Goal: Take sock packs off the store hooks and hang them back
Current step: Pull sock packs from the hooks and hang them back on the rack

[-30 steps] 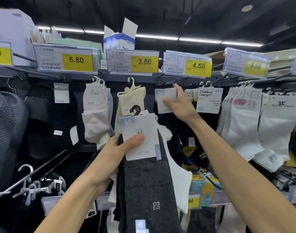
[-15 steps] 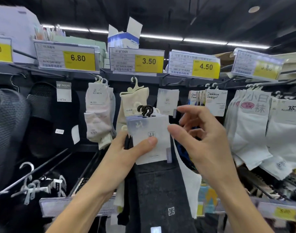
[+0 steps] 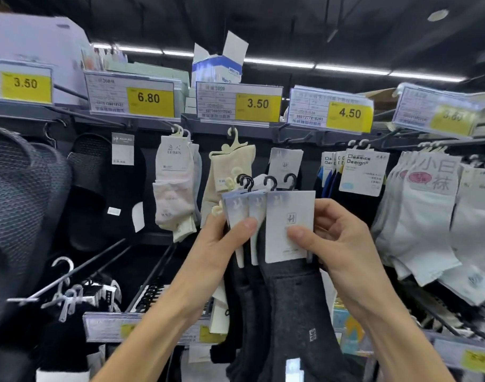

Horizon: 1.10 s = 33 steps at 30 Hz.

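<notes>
My left grip (image 3: 222, 244) clamps a fan of dark sock packs (image 3: 240, 208), thumb across their cards, while my right grip (image 3: 338, 244) pinches the front pack (image 3: 289, 224) by its card. All are held up below the 3.50 price tag (image 3: 256, 103).

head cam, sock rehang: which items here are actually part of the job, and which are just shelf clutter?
Job:
- grey sock packs, fanned out
- left hand and right hand, both gripping them
- matching pack hanging on the rack behind

Just there:
- price tags
- cream socks
- white socks
- slippers
- box on the top shelf
</notes>
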### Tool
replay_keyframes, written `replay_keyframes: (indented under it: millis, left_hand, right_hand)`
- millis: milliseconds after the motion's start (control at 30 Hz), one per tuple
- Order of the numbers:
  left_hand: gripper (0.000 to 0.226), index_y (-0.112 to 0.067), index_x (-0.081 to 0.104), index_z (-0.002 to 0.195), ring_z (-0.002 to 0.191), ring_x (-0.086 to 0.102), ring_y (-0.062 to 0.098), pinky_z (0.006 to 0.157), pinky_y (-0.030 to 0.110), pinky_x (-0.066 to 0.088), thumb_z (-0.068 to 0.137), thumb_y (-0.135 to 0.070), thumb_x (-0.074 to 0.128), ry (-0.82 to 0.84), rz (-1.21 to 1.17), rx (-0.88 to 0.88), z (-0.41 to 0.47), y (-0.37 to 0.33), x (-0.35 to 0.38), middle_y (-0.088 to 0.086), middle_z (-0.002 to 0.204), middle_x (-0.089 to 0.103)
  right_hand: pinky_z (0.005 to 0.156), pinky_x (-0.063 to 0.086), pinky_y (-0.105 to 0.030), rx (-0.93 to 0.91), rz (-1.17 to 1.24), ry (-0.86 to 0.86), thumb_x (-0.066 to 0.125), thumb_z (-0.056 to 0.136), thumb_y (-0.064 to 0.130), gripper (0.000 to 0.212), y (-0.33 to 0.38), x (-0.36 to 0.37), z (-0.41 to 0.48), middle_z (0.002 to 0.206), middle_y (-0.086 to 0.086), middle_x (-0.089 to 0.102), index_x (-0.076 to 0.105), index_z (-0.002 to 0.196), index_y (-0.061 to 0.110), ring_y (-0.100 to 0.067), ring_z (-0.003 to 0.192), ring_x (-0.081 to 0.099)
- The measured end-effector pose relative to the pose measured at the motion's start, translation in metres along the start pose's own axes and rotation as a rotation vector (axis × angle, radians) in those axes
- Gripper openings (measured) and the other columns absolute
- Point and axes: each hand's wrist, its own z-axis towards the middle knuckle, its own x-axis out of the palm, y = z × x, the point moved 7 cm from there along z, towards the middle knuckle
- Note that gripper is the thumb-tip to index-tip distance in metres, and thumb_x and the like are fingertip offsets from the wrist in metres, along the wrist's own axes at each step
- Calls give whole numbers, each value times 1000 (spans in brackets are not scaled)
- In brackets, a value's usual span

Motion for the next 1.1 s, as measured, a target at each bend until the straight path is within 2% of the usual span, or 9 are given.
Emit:
replay_keyframes:
  millis: [133, 267, 333, 400, 500, 633, 800, 933, 1100]
  left_hand:
    - [25, -41, 72, 108, 103, 73, 14, 78, 16, 56, 85, -49, 68, -40, -25, -22, 2, 2, -2, -6, 113, 76]
    - [29, -40, 72, 109, 105, 72, 13, 78, 16, 55, 82, -50, 71, -68, -21, -21, 2, 4, -5, -6, 114, 76]
    - [31, -38, 72, 108, 104, 73, 14, 77, 17, 56, 80, -51, 73, -110, -48, -32, 2, 6, -13, -4, 113, 76]
    - [33, -36, 74, 105, 101, 74, 17, 74, 20, 59, 76, -50, 77, -167, -95, -58, 0, 8, -22, -2, 111, 77]
    - [40, -31, 75, 105, 97, 75, 18, 70, 20, 59, 70, -49, 73, -204, -130, -81, -2, 10, -30, -1, 109, 78]
    - [31, -38, 77, 98, 96, 75, 15, 70, 19, 58, 69, -49, 72, -185, -115, -72, 0, 8, -25, -3, 107, 78]
    - [29, -41, 75, 99, 97, 74, 12, 71, 16, 57, 72, -50, 71, -176, -90, -63, 0, 7, -23, -6, 108, 78]
    - [34, -37, 74, 103, 100, 74, 13, 74, 17, 57, 72, -51, 72, -167, -79, -74, 0, 7, -22, -5, 110, 77]
    - [25, -39, 75, 100, 100, 74, 12, 75, 16, 57, 76, -48, 70, -161, -35, -55, 0, 4, -19, -5, 109, 77]
  right_hand:
    - [80, 57, -26, 7, 86, 38, 83, 67, 29, 41, -4, -1, 1, 108, -1, 74, 71, 106, 29, -18, 101, 71]
    - [85, 58, -34, 53, 139, 164, 78, 75, 21, 40, -6, 4, 7, 115, -6, 72, 70, 114, 23, -24, 107, 69]
    - [83, 59, -35, 61, 260, 112, 75, 75, 16, 38, -6, -8, 17, 114, -12, 72, 69, 112, 13, -28, 105, 69]
    - [88, 58, -39, 37, 287, -39, 71, 79, 10, 30, -5, -28, 33, 110, -10, 73, 68, 108, 13, -28, 104, 70]
    - [98, 52, -47, -10, 157, -203, 63, 88, 0, 24, -5, -49, 61, 107, -7, 74, 61, 106, 15, -25, 103, 70]
    - [97, 52, -50, -51, -91, -187, 63, 89, 9, 34, -8, -43, 96, 113, -4, 71, 57, 121, 17, -22, 105, 68]
    - [85, 58, -25, -42, -223, -134, 61, 93, 10, 62, -21, -30, 122, 110, 16, 64, 37, 148, 23, 5, 93, 66]
    - [80, 54, -13, -28, -266, -78, 57, 97, 7, 69, -36, -27, 130, 123, 8, 61, 22, 155, 16, 10, 97, 63]
    - [106, 46, -36, 46, -437, -111, 58, 97, 14, 68, -35, -27, 132, 145, -4, 50, 22, 155, 14, -15, 125, 53]
